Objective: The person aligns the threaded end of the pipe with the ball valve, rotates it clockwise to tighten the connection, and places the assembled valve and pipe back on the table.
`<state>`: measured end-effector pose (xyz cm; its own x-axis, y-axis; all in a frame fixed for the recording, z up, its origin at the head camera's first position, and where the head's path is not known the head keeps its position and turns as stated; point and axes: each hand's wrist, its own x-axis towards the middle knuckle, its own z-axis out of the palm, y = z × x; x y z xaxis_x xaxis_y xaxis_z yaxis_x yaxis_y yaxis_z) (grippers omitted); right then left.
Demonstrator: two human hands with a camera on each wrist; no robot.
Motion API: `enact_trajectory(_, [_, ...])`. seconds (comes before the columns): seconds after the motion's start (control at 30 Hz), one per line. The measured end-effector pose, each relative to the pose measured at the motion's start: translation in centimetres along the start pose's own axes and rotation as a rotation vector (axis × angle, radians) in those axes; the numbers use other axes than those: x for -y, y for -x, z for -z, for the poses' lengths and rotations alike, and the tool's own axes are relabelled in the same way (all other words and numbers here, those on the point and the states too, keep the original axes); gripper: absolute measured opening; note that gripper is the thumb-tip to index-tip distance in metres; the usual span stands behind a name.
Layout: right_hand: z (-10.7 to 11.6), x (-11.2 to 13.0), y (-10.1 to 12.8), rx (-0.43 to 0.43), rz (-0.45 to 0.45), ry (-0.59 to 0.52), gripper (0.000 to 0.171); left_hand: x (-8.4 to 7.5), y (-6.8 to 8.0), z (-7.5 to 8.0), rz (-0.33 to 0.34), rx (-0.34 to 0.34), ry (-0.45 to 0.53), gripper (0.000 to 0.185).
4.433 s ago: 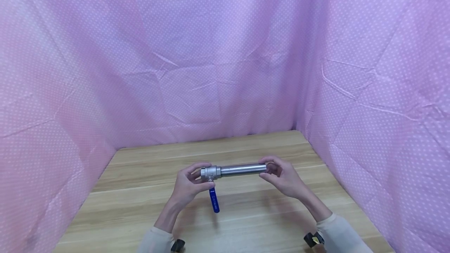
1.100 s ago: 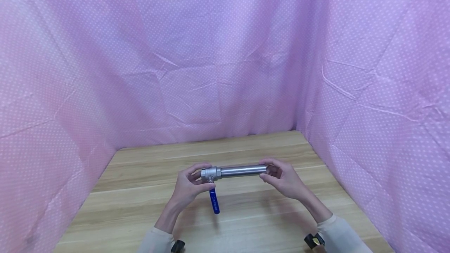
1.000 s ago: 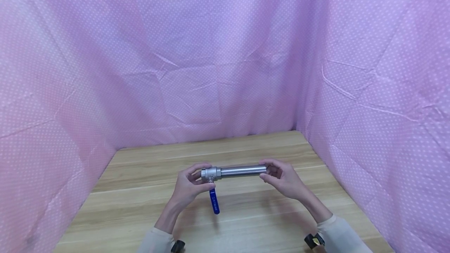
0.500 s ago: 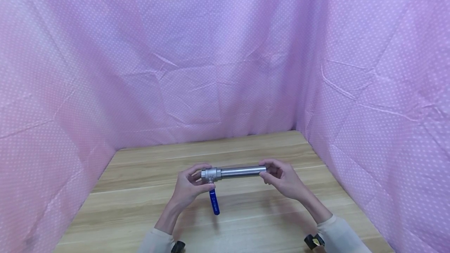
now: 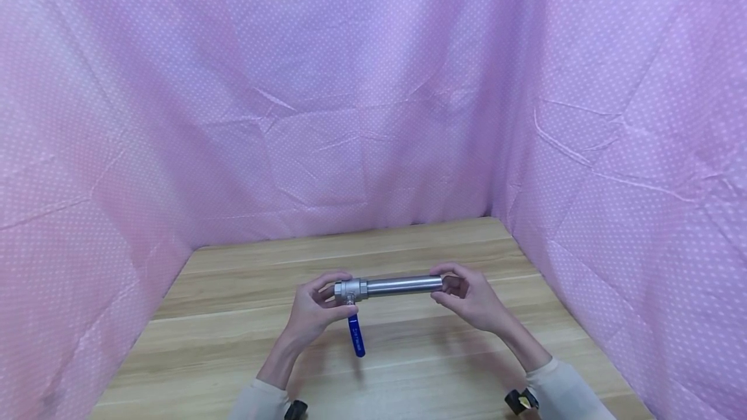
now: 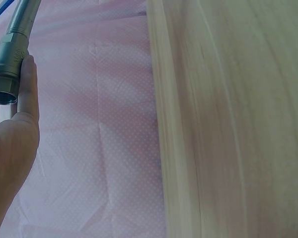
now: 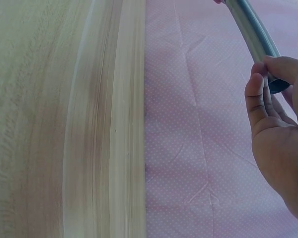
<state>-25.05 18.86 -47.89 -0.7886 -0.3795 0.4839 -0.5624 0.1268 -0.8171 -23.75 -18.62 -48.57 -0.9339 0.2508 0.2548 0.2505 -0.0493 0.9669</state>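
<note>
A pale wood-grain worktop (image 5: 408,355) is stretching out below me, and a pink polka-dotted cloth (image 5: 362,96), creased in places, is hanging around it on three sides.

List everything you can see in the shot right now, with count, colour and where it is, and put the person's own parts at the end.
valve: 1, silver metal body, held above the table at the left end of the pipe.
valve handle: 1, blue, pointing down toward the person from the valve.
pipe: 1, silver metal, lying level between the two hands, joined to the valve.
table: 1, light wood grain, under the hands.
cloth backdrop: 1, pink with small white dots, hung behind and on both sides of the table.
wrist cameras: 2, black, one at each cuff, at the bottom edge.
sleeves: 2, cream, at the bottom edge.
left hand: 1, fingers curled round the valve.
right hand: 1, fingers holding the pipe's right end.
</note>
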Motion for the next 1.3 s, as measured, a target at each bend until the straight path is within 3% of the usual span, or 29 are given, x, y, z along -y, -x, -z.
enact_trajectory(0.9, [0.19, -0.12, 0.05, 0.021, -0.009, 0.041, 0.026, 0.00, -0.02, -0.09, 0.032, -0.003, -0.004, 0.066])
enact_trajectory(1.3, [0.25, 0.01, 0.20, 0.015, -0.048, -0.015, 0.040, 0.09, -0.11, -0.07, 0.031, -0.001, -0.008, 0.066])
